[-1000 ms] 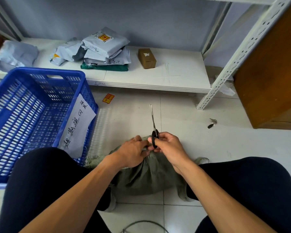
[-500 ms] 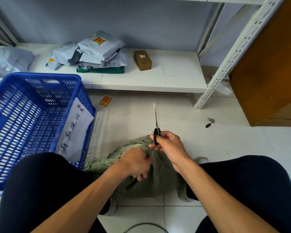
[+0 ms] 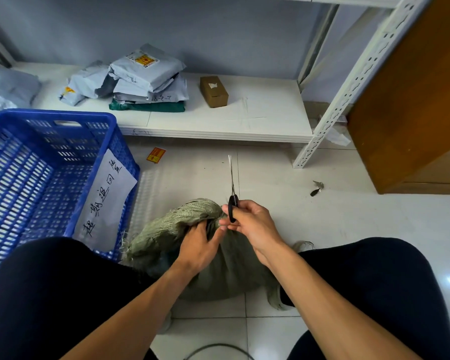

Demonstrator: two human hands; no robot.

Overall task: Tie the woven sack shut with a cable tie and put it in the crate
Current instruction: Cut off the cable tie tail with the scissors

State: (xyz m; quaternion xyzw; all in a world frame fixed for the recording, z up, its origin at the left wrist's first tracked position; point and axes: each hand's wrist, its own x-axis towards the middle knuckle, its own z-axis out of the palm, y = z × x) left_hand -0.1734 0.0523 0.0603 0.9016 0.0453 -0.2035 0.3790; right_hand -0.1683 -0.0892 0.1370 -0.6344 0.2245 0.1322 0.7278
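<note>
Floor tiles (image 3: 283, 203): left hand (image 3: 200, 245) grips sack (image 3: 226, 271) lower now; right hand (image 3: 252, 222) keeps scissors (image 3: 231, 188).

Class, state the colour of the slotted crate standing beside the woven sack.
Blue; the crate shows best in the head view.

At lower centre the woven sack (image 3: 226, 271) is a coarse, matt olive-grey weave with frayed edges. The crate (image 3: 49, 115) at left is glossy blue moulded plastic bearing a matt white paper label (image 3: 107, 193). The scissors (image 3: 231, 183) in mid-frame show thin bright metal blades and black handles, probably plastic, over a floor (image 3: 361, 229) of smooth, glossy pale tiles; along the top, the shelf (image 3: 257, 120) is matt white board carrying slick grey plastic mailers (image 3: 146, 74) and a dull brown cardboard box (image 3: 213, 91), beside a white-painted perforated metal upright (image 3: 355, 79) and a smooth wood-grain panel (image 3: 421, 100).
</note>
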